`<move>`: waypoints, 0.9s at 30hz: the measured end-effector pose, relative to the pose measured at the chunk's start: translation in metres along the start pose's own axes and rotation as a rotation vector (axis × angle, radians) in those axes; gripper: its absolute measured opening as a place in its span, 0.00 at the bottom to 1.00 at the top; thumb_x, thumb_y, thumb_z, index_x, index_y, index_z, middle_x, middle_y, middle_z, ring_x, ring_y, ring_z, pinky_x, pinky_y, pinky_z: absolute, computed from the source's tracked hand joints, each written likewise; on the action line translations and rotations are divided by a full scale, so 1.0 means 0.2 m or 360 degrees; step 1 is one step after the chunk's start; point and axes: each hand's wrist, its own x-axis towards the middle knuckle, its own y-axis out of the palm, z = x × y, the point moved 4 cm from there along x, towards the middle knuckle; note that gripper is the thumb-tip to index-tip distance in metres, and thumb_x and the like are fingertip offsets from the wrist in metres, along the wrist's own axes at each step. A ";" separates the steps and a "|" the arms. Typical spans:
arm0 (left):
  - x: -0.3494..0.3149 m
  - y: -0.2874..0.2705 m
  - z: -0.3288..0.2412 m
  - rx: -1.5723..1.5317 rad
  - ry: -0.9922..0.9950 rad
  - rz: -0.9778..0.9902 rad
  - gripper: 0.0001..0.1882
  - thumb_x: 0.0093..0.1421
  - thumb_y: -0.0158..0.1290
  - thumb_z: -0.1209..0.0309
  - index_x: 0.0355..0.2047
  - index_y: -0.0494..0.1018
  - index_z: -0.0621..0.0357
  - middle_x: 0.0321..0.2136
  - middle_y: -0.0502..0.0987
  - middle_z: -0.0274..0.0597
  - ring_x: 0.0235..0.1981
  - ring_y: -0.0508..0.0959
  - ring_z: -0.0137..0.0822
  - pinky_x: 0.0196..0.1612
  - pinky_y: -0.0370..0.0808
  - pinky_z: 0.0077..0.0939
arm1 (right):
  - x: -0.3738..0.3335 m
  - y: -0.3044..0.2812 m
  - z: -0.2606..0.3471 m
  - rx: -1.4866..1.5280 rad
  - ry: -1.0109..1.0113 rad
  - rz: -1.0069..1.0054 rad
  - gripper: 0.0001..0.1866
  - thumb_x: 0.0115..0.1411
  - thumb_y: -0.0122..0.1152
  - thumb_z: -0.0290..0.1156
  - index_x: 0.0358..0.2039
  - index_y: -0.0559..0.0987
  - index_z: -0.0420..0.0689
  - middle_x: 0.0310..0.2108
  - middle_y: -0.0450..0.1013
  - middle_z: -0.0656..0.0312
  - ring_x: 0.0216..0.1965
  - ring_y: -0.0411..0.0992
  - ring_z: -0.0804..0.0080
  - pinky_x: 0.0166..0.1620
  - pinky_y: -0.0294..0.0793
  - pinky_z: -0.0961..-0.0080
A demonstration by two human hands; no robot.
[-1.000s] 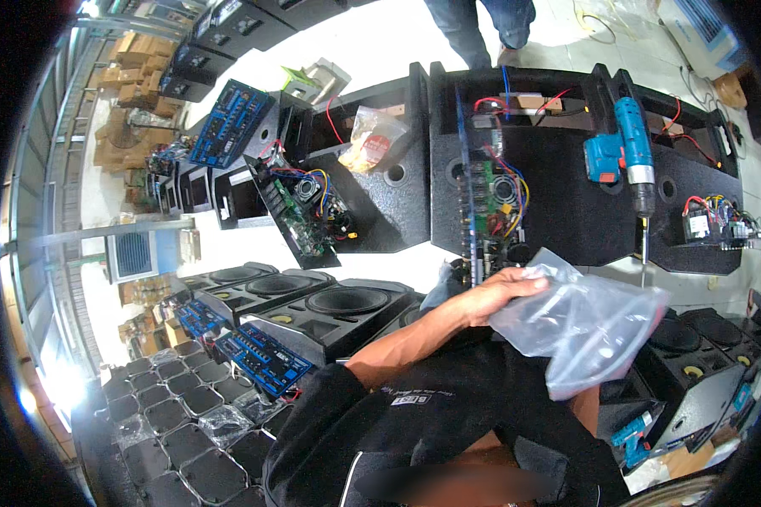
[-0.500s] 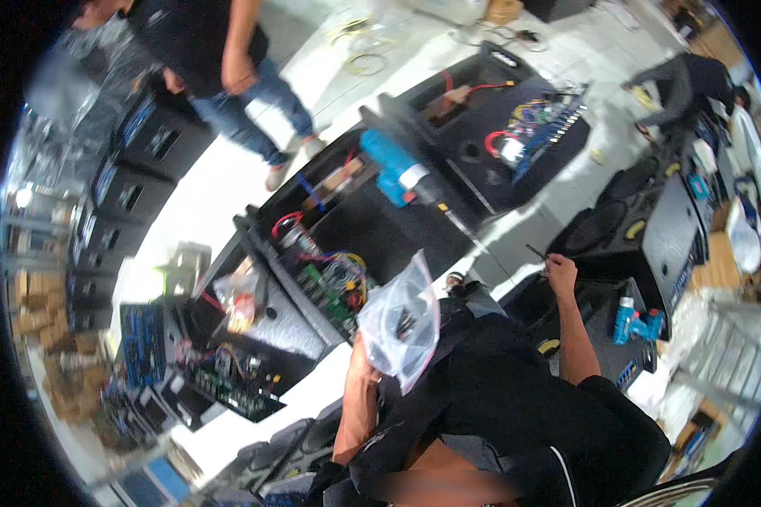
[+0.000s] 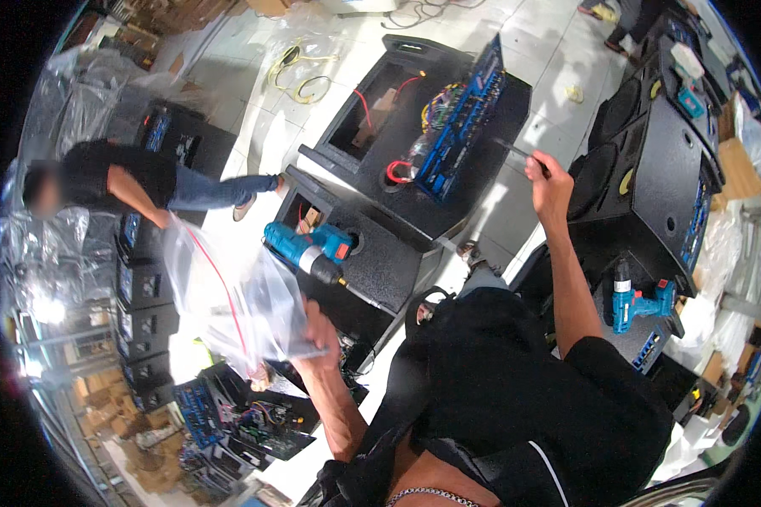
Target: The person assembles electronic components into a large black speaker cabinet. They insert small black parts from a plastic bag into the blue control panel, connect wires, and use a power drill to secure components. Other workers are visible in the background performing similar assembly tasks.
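Note:
My left hand (image 3: 321, 338) is closed on the edge of a clear plastic zip bag (image 3: 228, 296) with a red strip along its mouth. The bag hangs out to the left, over the speaker cabinets; what it holds is hard to make out. My right hand (image 3: 551, 184) is raised and closed around a thin dark rod (image 3: 512, 147), its tip pointing at a blue panel. That blue panel (image 3: 465, 127), with circuit parts and wires behind it, stands tilted on a black speaker cabinet (image 3: 473, 198). A blue cordless drill (image 3: 313, 249) with a long bit shows over a nearer cabinet.
A second blue drill (image 3: 638, 306) stands at the right on a black cabinet. More black cabinets (image 3: 651, 182) line the right side, others the left. A person (image 3: 135, 177) in jeans is at the left. Yellow cable (image 3: 292, 76) lies on the far floor; circuit boards (image 3: 258, 422) lie lower left.
My view has swung round. My left hand has carried the bag leftward, and my right hand has reached farther forward with the rod, nearer the blue panel.

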 end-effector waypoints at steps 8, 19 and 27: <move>0.92 0.19 0.65 0.0549 -0.0091 -0.0420 0.18 0.65 0.41 0.57 0.46 0.66 0.59 0.36 0.71 0.37 0.24 0.67 0.26 0.20 0.63 0.16 | 0.46 0.12 -0.10 0.0083 -0.0019 0.0030 0.08 0.57 0.59 0.23 0.38 0.79 0.40 0.27 0.77 0.59 0.26 0.74 0.77 0.31 0.72 0.80; 1.20 0.28 1.03 0.0777 0.0149 -0.0486 0.21 0.63 0.49 0.60 0.49 0.68 0.65 0.46 0.73 0.44 0.45 0.74 0.39 0.47 0.72 0.34 | 0.53 0.20 -0.14 0.0051 -0.0055 0.0066 0.08 0.56 0.59 0.23 0.37 0.80 0.41 0.31 0.77 0.56 0.28 0.75 0.71 0.31 0.74 0.77; 1.18 0.27 1.03 0.0787 0.0188 -0.0545 0.21 0.63 0.50 0.60 0.49 0.68 0.65 0.44 0.74 0.44 0.43 0.75 0.38 0.46 0.72 0.33 | 0.52 0.21 -0.11 0.0005 -0.0043 0.0090 0.07 0.56 0.58 0.22 0.36 0.80 0.40 0.31 0.77 0.56 0.26 0.74 0.71 0.31 0.73 0.77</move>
